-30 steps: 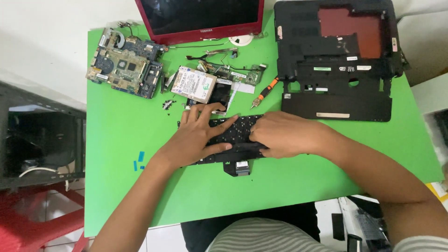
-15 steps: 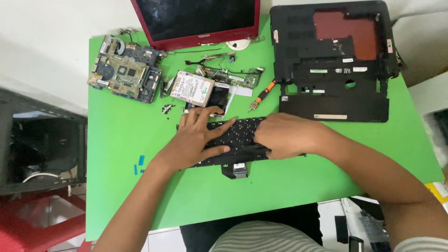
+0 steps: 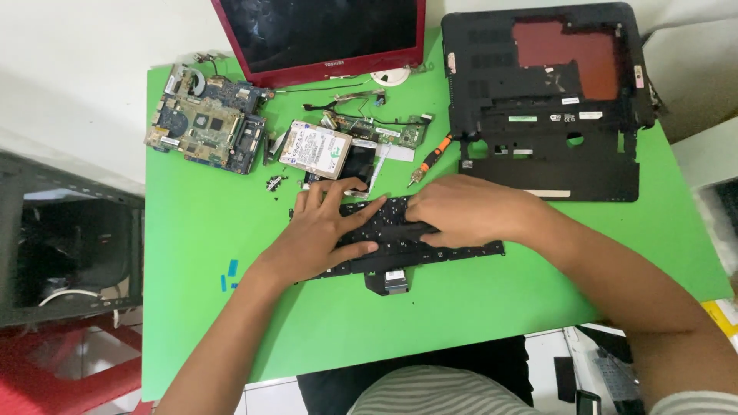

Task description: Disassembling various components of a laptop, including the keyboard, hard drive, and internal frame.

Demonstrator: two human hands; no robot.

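Observation:
A black laptop keyboard point(image 3: 465, 249) lies face up on the green table point(image 3: 200, 230), its ribbon tab point(image 3: 393, 282) pointing toward me. My left hand point(image 3: 319, 234) covers the keyboard's left half, fingers spread to its far edge and thumb at its near edge. My right hand point(image 3: 461, 215) rests on the middle and right part, fingers curled down onto the keys and meeting the left fingertips. Most of the keyboard is hidden under both hands.
A black laptop base shell point(image 3: 553, 115) lies at the back right and a red-framed screen point(image 3: 319, 38) at the back. A motherboard point(image 3: 207, 127), hard drive point(image 3: 315, 150), small boards, loose screws point(image 3: 275, 183) and an orange-handled screwdriver point(image 3: 429, 160) lie behind the keyboard.
Both hands stay on the keyboard in almost the same spot. Only the view has shifted slightly.

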